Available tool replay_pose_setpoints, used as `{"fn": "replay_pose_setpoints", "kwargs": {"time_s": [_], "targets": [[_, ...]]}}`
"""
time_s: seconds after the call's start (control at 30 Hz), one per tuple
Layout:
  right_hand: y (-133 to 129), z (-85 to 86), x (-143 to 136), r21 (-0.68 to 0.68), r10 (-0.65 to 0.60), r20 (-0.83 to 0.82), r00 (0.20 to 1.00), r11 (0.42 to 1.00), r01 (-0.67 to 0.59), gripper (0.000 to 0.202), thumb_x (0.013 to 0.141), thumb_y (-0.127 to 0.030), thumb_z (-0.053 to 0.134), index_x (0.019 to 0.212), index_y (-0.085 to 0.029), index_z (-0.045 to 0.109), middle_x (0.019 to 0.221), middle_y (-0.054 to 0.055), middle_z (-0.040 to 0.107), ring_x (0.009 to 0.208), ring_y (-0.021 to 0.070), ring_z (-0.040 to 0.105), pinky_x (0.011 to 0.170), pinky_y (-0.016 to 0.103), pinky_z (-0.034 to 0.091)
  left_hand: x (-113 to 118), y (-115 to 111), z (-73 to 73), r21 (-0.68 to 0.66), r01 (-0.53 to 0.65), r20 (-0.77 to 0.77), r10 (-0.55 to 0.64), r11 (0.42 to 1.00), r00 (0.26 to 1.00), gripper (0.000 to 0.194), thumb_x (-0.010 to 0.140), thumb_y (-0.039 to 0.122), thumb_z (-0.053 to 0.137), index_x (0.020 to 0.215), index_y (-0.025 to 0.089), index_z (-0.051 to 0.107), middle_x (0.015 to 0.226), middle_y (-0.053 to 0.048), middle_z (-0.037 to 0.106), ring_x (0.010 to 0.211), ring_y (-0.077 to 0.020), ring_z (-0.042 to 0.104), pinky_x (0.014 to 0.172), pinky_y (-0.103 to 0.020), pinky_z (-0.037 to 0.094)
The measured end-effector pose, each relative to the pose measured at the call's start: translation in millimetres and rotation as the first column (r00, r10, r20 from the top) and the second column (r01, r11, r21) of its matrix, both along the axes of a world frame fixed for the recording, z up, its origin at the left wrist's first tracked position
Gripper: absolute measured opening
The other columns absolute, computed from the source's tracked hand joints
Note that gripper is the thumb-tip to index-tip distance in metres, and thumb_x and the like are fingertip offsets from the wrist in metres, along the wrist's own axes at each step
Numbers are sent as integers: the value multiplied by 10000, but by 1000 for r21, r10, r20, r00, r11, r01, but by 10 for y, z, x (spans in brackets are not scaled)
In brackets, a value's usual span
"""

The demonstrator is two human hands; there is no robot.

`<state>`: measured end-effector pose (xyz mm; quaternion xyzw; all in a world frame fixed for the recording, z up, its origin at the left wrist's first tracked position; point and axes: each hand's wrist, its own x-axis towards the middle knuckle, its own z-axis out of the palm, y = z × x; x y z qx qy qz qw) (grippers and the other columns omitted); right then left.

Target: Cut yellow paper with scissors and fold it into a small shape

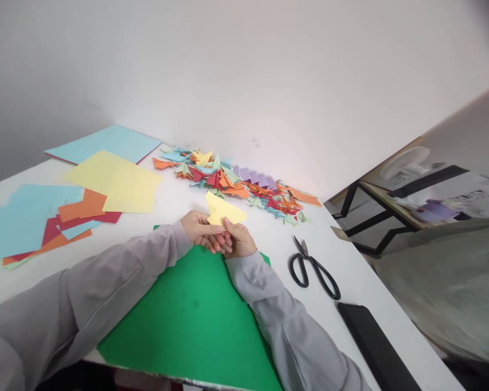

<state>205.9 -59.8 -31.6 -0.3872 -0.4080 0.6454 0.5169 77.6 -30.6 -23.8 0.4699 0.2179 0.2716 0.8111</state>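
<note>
A piece of folded yellow paper [227,210] is held up between my two hands, over the far end of a green mat [183,320]. My left hand [201,231] pinches its lower left side, thumb pointing right. From the right, my right hand [240,239] grips the lower edge with thumb and fingers. The fingertips of both hands meet beneath the paper, and some fingers are hidden behind it. Just beyond the hands lies a heap of small folded paper pieces [220,179] in orange, red, blue, green, yellow and purple.
Black-handled scissors [309,266], blades partly apart, lie right of the mat, with a long black object [377,347] nearer. Coloured paper sheets [36,217] overlap on the left; a light blue sheet [106,142] lies behind them. The white table [264,233] meets a wall at the back.
</note>
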Motion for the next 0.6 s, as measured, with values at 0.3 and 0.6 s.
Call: {"fn": "replay_pose_setpoints", "kwargs": {"time_s": [0.3,0.6], "targets": [[-24,25,-9,6,43,-39,998,999,-43,544,571,-605,608,284,-189,404,216,-56,300,190,54,248,258,219,221,6,-11,142,-31,-245,-69,243,969,968,303,584,308,731,559,64,555,454,-69,604,364,-154,559,360,-252,456],[-24,-39,-31,79,-87,-4,996,993,87,479,623,-520,627,347,-183,426,224,-71,302,176,54,228,223,219,173,24,-25,116,53,-212,-165,218,976,962,342,572,363,728,550,60,571,408,-63,580,319,-153,533,317,-237,423]]}}
